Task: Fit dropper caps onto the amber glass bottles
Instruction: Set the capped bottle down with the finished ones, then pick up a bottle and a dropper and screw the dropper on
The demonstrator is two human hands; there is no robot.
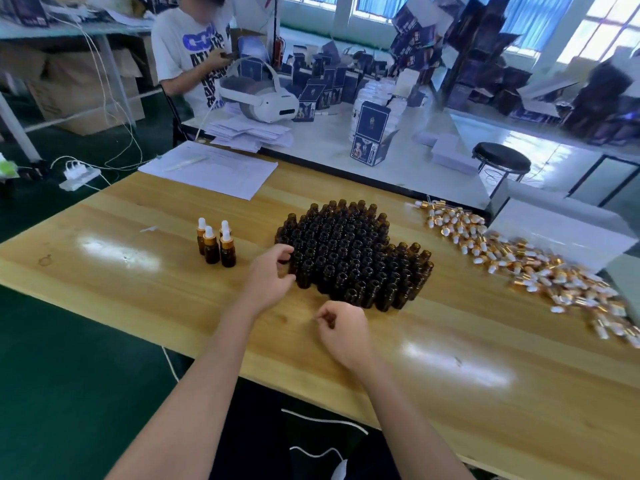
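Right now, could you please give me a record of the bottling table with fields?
Surface: pale wooden table
Uncapped: packed cluster of open amber glass bottles, centre
Capped: four amber bottles with gold-and-white droppers, left of cluster
Caps: pile of gold-and-white dropper caps, right
Left hand: curled at cluster's near-left edge; contact unclear
Right hand: fingers curled; contents unclear

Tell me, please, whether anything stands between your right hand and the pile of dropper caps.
Nothing visible does: bare table lies between the right hand and the dropper caps. The open bottles stand just beyond that path.
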